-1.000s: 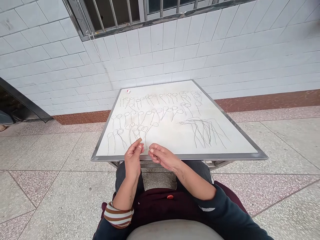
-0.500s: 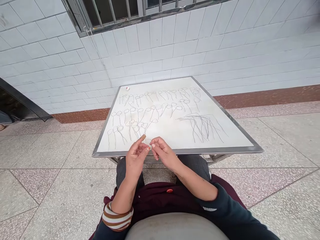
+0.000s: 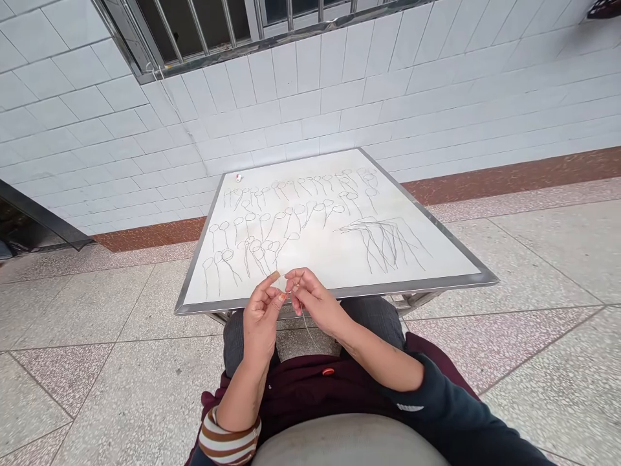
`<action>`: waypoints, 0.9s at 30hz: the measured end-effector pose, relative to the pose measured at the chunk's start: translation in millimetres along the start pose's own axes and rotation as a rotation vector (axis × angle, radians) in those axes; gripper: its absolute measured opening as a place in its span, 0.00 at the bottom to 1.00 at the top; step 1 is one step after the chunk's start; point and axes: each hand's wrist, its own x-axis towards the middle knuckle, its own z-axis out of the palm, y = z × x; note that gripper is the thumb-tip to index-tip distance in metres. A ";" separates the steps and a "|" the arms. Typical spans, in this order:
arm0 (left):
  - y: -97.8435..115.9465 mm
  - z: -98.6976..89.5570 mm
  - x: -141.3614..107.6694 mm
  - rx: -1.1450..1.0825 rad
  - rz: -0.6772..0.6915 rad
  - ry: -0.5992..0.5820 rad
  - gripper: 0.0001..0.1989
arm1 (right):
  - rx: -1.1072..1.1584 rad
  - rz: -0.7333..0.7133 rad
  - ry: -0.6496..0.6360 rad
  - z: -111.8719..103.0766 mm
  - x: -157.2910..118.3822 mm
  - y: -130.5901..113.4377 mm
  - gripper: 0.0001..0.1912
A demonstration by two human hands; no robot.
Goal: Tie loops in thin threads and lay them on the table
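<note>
My left hand (image 3: 261, 317) and my right hand (image 3: 317, 301) meet over the table's near edge, fingertips close together. Between them is a thin wire (image 3: 309, 330), bent into a small loop at the fingers, its tail hanging below my right hand. The left thumb and forefinger pinch one side of the loop; the right fingers are closed on the other side. Several looped wires (image 3: 224, 255) with straight tails lie in rows on the white tabletop (image 3: 310, 255). A loose bunch of straight wires (image 3: 385, 239) rests at the right.
The table has a grey metal rim (image 3: 339, 291). A small white-and-red object (image 3: 239, 177) sits at its far left corner. Behind are a tiled wall (image 3: 301, 116) and a barred window (image 3: 208, 32). My knees are under the near edge.
The wire's loop and hanging tail now show clearly between my hands; before, they were barely visible. The hands stay together, and the view has shifted slightly.
</note>
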 end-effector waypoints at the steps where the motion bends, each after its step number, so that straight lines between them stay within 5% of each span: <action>1: -1.0 -0.1 -0.2 -0.017 0.007 -0.005 0.21 | 0.022 0.008 -0.002 0.1 -0.1 -0.1 0.10; 11: 1.7 5.9 -4.2 -0.088 -0.047 -0.159 0.25 | 0.007 0.080 0.020 -2.0 -2.1 -0.7 0.13; 16: 4.1 7.0 -7.2 -0.176 -0.102 -0.149 0.25 | -0.091 0.068 0.006 -3.5 -3.4 -2.6 0.13; 27: 5.7 14.4 -17.6 -0.213 -0.094 -0.159 0.27 | 0.101 0.100 -0.034 -1.8 -9.3 -9.9 0.14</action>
